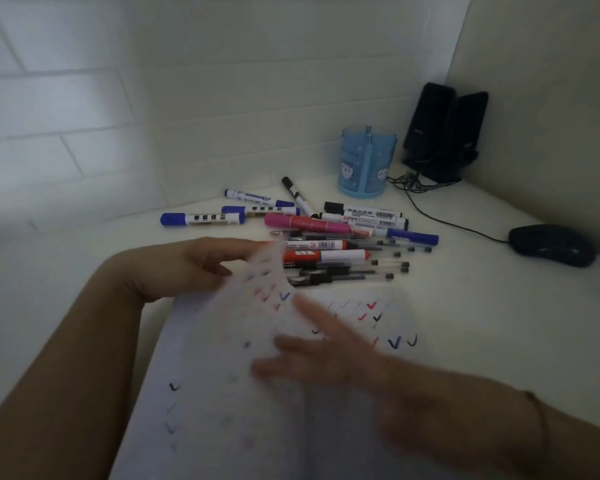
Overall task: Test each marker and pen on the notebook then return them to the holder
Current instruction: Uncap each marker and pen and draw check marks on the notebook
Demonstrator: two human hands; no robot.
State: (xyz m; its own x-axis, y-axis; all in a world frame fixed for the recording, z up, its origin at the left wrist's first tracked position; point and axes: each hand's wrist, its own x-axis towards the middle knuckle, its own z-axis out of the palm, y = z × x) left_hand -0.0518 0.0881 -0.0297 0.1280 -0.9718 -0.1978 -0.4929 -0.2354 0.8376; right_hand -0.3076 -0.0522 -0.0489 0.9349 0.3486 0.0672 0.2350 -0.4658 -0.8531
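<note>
The notebook (222, 403) lies open on the desk (482, 306) right before the person, its pages scattered with tick marks in blue, red and black. The left hand (201, 263) pinches the upper edge of a thin page (257, 306) that curves up mid-turn, so its grip is clamped on that page; the right hand (326, 355) lies blurred over the paper with fingers spread and straight, holding nothing. Paper this thin should be light and floppy and tear easily, so it is best taken at a corner or edge and turned gently. Beyond the notebook sits the pile of markers (309, 223) and pens (361, 268), all lying flat and touching or overlapping; none appears to be in the blue holder (368, 161), which stands upright behind them. The markers look stiff, light and smooth, likely to roll; mid-barrel is the natural place to hold one, with the cap pulled straight off. The slim clear pens are harder to pick singly from the heap. Barcodes and printed labels show on several barrels, but the text is too small to read. A mouse (551, 245) and speakers (440, 133) sit at the right.
</note>
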